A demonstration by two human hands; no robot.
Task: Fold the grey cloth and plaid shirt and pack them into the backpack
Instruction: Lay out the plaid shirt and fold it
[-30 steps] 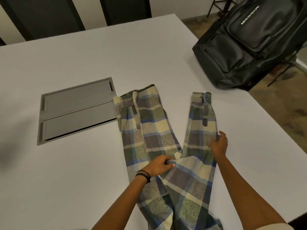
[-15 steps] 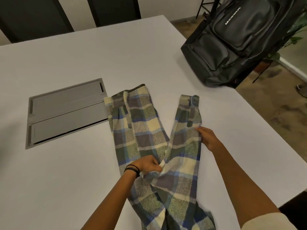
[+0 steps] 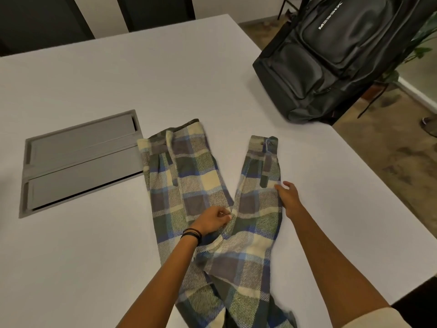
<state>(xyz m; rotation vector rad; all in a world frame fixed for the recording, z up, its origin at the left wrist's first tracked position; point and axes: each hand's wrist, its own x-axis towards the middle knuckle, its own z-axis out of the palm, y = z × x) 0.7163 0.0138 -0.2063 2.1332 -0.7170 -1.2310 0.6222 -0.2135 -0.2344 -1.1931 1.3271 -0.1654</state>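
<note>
White tbl (image 3: pixel 118 79): plaid shirt (image 3: pixel 189 176), backpack (image 3: pixel 331 55), hatch (image 3: pixel 80 162).

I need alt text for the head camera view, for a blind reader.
A plaid shirt lies on a white table, both sleeves pointing away; the left hand pinches it where the sleeves meet, and the right hand touches the outer edge of one sleeve. A black backpack sits at the far right, a grey recessed panel at left.
</note>
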